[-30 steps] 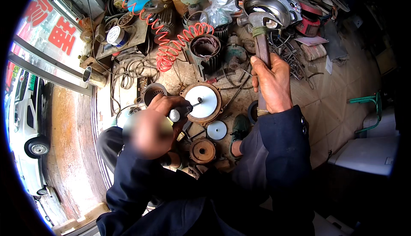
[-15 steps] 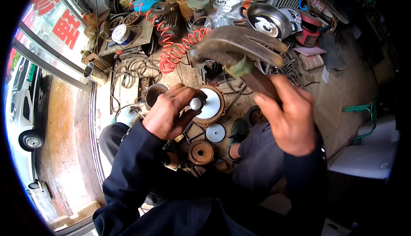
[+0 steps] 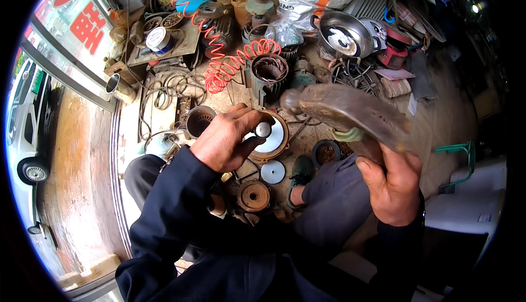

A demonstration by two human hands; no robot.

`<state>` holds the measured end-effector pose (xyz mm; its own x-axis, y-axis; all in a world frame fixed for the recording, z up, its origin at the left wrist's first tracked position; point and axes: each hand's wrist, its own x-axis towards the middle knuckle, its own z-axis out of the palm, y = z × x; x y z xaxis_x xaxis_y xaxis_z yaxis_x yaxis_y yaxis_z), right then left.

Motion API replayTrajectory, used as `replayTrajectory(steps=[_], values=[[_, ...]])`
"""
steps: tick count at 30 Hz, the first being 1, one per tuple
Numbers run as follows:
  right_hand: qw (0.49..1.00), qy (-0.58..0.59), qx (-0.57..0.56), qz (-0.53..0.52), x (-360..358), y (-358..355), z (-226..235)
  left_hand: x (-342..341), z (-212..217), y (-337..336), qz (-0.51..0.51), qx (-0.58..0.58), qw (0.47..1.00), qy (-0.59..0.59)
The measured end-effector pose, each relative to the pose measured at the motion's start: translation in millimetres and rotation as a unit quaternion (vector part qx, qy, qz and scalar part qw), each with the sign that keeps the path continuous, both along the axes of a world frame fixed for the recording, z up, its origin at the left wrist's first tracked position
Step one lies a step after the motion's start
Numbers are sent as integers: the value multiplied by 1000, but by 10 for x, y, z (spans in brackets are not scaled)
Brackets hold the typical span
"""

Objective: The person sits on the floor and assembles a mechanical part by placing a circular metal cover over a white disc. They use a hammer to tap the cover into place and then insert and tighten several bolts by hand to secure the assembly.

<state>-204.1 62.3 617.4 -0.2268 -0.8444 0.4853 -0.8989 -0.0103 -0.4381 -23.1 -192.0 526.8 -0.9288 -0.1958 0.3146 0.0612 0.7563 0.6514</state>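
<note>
My left hand is closed around the rod, its round end facing up; I can't see its lower end, but from above it overlaps the white disc on the floor. Further right, the hammer, blurred, is in my right hand, gripped by its handle. This looks like striking; a blow calls for a steady rod and a square hammer face.
</note>
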Motion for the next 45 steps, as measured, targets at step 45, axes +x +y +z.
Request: replayTrajectory(steps=[45], values=[[868,-104,365,-321,337,-661,-4957,846,-3220,953,279,243,753,-544]])
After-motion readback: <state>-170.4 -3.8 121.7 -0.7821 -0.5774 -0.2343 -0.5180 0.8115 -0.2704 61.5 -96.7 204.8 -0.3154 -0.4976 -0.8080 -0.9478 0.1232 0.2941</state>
